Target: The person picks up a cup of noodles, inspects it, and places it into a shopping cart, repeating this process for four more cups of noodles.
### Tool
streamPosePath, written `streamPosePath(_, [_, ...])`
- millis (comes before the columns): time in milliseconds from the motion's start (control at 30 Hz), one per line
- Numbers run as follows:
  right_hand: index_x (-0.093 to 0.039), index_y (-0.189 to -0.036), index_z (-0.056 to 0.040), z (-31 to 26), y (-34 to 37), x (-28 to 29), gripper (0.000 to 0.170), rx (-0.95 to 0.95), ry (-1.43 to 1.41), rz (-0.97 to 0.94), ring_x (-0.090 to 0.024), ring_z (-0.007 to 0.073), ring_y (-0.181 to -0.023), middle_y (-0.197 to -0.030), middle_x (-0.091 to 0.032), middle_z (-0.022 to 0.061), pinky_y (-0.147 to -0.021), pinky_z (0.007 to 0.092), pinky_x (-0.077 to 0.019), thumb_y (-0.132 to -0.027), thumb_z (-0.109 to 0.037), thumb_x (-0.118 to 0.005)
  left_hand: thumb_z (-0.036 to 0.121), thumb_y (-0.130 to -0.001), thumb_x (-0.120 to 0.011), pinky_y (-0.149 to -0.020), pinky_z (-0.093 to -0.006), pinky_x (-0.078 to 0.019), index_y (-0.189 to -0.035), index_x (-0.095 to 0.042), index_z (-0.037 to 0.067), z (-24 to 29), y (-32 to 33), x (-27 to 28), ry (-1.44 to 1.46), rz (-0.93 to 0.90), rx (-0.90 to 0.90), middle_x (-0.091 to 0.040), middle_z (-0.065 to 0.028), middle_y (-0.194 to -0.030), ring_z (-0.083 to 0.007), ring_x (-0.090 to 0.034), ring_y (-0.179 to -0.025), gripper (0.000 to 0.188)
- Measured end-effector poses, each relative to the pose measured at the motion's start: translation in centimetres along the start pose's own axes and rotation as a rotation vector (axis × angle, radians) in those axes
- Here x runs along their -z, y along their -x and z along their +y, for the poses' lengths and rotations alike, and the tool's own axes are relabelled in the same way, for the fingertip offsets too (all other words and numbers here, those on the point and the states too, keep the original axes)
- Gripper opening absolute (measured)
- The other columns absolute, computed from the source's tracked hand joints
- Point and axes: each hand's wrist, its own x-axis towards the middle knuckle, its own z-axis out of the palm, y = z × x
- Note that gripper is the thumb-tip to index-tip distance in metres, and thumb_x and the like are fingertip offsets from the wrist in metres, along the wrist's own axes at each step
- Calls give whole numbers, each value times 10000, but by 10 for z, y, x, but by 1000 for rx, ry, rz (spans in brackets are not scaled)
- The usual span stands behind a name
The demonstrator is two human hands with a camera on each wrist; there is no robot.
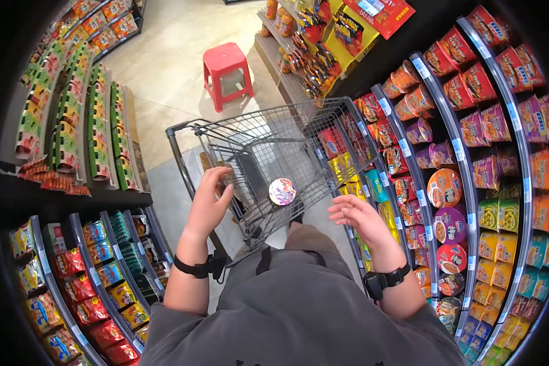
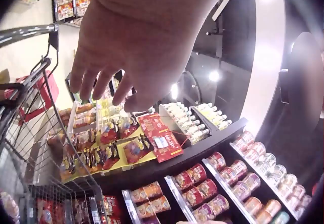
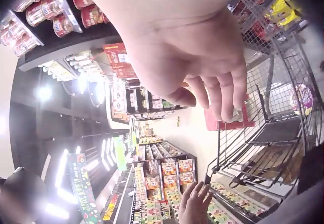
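Note:
A wire shopping cart (image 1: 250, 146) stands in front of the person, with a round cup with a white and purple lid (image 1: 282, 191) inside it at the near end. Over the cart's left side hovers the left hand (image 1: 212, 198), its fingers loosely bent and holding nothing. The right hand (image 1: 361, 218) is raised beyond the cart's right side, palm inward, fingers loosely extended and empty. In the right wrist view the right hand (image 3: 202, 72) hangs beside the cart (image 3: 273, 133), the cup (image 3: 301, 99) lying within. The left wrist view shows the left hand (image 2: 126, 57) with relaxed, spread fingers.
Shelves of cup and bag noodles (image 1: 450, 189) line the right side. More shelves of packets (image 1: 82, 268) stand on the left. A red stool (image 1: 227, 68) is on the floor beyond the cart, near a snack rack (image 1: 299, 49).

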Motion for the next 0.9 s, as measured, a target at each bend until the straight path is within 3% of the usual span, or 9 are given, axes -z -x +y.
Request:
streamPosePath(233, [-561,-1370,-37,33,-74,46,343,-178,-54,17,-669,216,-1141,-1256,-686,126,-978,352,-523,-1061,-179,-517,132,-942,-686,-997,-411,-506,-1308,-600,37,-53,-41,-82,-61,-188,177,-604,-163,-1279,-320,-617,-1171,388])
streamPosePath(367, [-467,-1454,-34,62,-151,67,422,-278,-179,22,-633,245,-1220,-1344,-651,163,-1004,377,-518,-1057,-174,-500,167,-944,-686,-989,-414,-516,-1316,-614,27,-87,-58,-137,-165,-295,360,-609,-182,-1275,-327,-629,-1142,404])
streamPosePath(500, [-548,-1358,-36,118,-231,74,372,-456,-212,27,-623,233,-1223,-1297,-660,139,-1002,373,-508,-1020,-192,-556,187,-934,-685,-1000,-419,-517,-1282,-631,11,-130,-61,-187,-160,-395,555,-623,-214,-1255,-357,-635,-1156,394])
streamPosePath(567, [-590,-1305,-37,151,-269,73,334,-564,-192,21,-613,226,-1240,-1295,-659,130,-1029,374,-500,-1013,-199,-570,178,-937,-673,-980,-403,-522,-1294,-628,31,-162,-58,-214,-200,-435,551,-615,-198,-1246,-327,-640,-1145,388])
streamPosePath(633, [-663,-1191,-54,187,-299,69,285,-735,-141,54,-638,211,-1144,-1206,-686,106,-965,371,-505,-950,-201,-617,188,-931,-670,-981,-411,-528,-1274,-645,26,-178,-62,-240,-175,-435,633,-644,-208,-1206,-334,-661,-1115,380])
streamPosePath(700, [-688,-1143,-49,213,-320,62,272,-788,-62,43,-641,202,-1088,-1150,-697,103,-927,369,-498,-920,-193,-625,202,-928,-669,-986,-411,-526,-1254,-655,20,-194,-67,-264,-143,-420,758,-650,-227,-1208,-343,-662,-1119,374])
streamPosePath(767, [-712,-1095,-44,238,-339,56,261,-827,33,32,-643,192,-1032,-1095,-709,101,-888,366,-491,-889,-185,-633,211,-922,-669,-989,-410,-525,-1251,-656,14,-215,-72,-286,-161,-441,789,-643,-239,-1225,-347,-660,-1127,384])
streamPosePath(833, [-722,-1059,-3,271,-352,54,266,-639,216,-52,-638,188,-956,-1009,-718,103,-817,370,-474,-860,-140,-609,219,-917,-670,-991,-408,-524,-1249,-658,8,-247,-66,-310,-169,-458,815,-636,-250,-1241,-352,-657,-1135,394])
streamPosePath(900, [-726,-1033,31,285,-361,59,275,-638,265,-82,-639,194,-954,-1015,-719,116,-806,357,-472,-859,-142,-603,224,-909,-664,-995,-408,-523,-1257,-656,-10,-281,-54,-331,-267,-347,719,-628,-252,-1249,-358,-653,-1129,420])
